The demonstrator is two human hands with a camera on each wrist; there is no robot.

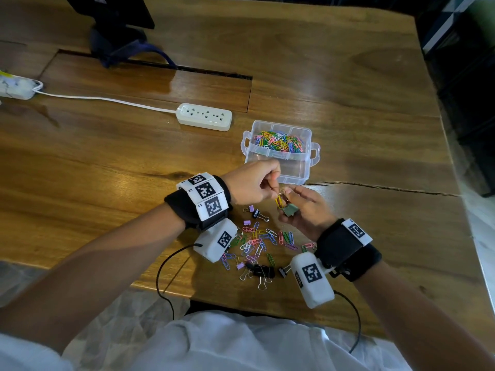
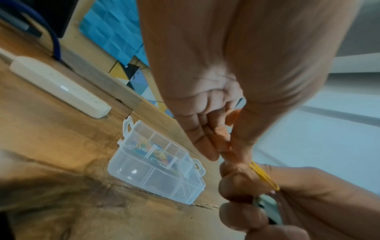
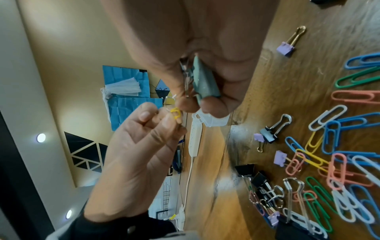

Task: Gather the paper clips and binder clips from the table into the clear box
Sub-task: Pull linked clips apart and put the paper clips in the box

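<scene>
My left hand [image 1: 274, 187] pinches a yellow paper clip [image 1: 279, 202] just in front of the clear box [image 1: 278, 171]. In the left wrist view the same yellow paper clip [image 2: 264, 176] sticks out below my left hand [image 2: 236, 155]. My right hand [image 1: 292, 203] grips a grey-green binder clip [image 1: 290, 210], which the right wrist view shows as the binder clip [image 3: 203, 81] held in my right hand [image 3: 197, 104]. The paper clip lies against the binder clip's wire handle; whether they are linked I cannot tell. Coloured paper clips fill the box's far compartment. Several loose clips [image 1: 262, 242] lie under my wrists.
A white power strip [image 1: 204, 117] with its cable lies left of the box. A dark monitor stand [image 1: 117, 36] is at the back. Black binder clips [image 1: 263, 271] sit near the table's front edge. A crack [image 1: 375, 187] runs right of my hands.
</scene>
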